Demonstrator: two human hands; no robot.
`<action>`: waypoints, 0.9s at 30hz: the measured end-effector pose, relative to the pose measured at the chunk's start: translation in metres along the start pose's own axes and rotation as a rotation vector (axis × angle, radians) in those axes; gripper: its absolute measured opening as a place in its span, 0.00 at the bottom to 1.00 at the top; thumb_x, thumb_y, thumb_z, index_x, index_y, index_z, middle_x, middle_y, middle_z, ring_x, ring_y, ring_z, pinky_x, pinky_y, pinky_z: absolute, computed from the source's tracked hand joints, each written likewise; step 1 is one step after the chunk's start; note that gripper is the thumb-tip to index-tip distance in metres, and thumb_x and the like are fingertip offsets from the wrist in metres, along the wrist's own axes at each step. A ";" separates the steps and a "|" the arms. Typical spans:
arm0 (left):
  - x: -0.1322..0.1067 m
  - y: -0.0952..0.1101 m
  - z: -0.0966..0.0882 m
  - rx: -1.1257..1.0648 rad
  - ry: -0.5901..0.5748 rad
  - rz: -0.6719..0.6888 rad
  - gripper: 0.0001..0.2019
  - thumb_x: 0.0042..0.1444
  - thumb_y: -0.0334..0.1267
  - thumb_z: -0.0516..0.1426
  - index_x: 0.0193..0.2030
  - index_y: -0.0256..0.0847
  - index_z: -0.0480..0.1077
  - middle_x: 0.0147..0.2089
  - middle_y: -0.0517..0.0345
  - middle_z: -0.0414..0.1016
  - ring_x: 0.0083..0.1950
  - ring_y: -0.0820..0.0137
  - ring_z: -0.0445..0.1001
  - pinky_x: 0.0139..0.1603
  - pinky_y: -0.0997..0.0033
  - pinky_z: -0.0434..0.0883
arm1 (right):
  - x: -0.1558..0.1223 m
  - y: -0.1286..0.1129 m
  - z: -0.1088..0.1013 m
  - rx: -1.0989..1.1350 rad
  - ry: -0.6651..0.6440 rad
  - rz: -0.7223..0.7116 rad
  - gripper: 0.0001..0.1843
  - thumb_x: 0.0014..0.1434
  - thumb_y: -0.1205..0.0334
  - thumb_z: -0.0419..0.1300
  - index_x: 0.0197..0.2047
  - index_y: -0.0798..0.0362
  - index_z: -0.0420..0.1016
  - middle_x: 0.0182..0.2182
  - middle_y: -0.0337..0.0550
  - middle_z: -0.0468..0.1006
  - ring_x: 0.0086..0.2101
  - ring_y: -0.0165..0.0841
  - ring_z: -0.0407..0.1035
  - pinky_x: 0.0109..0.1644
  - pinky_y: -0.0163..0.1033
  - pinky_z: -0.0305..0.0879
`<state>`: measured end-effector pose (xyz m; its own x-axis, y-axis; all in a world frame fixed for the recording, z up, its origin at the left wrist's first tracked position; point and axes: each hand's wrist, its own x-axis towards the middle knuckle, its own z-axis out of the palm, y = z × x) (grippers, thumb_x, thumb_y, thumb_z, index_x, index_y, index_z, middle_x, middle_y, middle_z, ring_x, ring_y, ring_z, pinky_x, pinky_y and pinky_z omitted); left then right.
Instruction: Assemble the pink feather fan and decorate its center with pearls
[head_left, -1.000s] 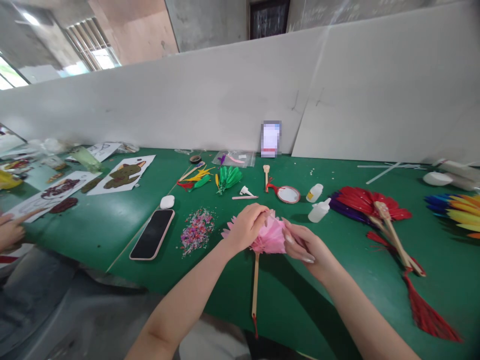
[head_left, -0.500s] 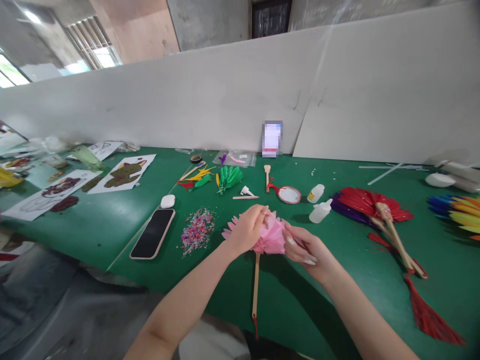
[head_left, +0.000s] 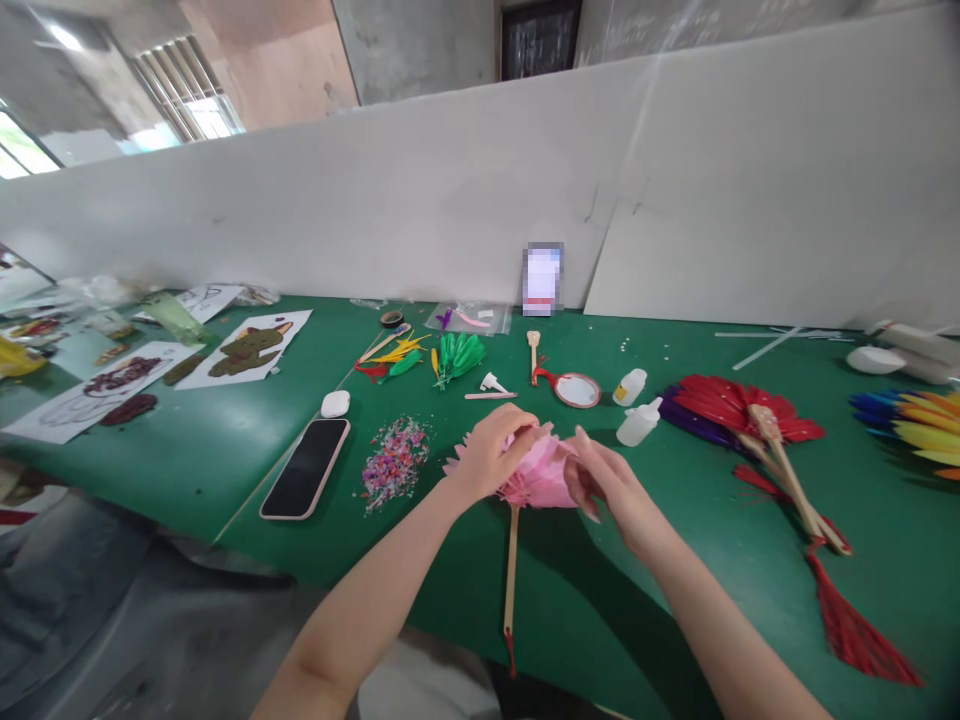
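Note:
A pink feather fan lies in front of me, its wooden handle pointing toward me with a red cord at the end. My left hand rests over the fan's left and middle feathers, fingers curled onto them. At the right edge, my right hand has thumb and fingers closed on the feather tips; the exact hold is partly hidden. Beyond the right hand are a white squeeze bottle lying tilted and a small bottle with a yellow label. A round white mirror-like disc lies behind the fan.
Left of the fan are a heap of colourful bits, a phone and a white case. Green feathers lie farther back. On the right are a red feather fan and a multicoloured one. A second phone leans on the board.
My left fingers have stretched slightly rightward over the feathers. My right hand has turned, its thumb now raised and fingers bent down at the fan's edge. The fan has stayed in place.

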<state>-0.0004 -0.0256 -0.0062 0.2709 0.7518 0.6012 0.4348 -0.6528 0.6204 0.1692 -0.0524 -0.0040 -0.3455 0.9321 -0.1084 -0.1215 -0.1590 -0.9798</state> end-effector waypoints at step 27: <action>-0.002 0.004 0.001 -0.120 -0.128 -0.230 0.13 0.63 0.44 0.48 0.35 0.38 0.66 0.28 0.60 0.67 0.29 0.73 0.66 0.34 0.74 0.63 | -0.005 0.011 0.001 -0.524 0.139 -0.335 0.18 0.65 0.54 0.49 0.28 0.53 0.68 0.12 0.33 0.66 0.14 0.27 0.63 0.23 0.32 0.58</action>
<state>0.0016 -0.0299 -0.0052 0.2868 0.8821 0.3737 0.3944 -0.4642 0.7931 0.1687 -0.0590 -0.0146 -0.2399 0.9428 0.2316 0.2818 0.2959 -0.9127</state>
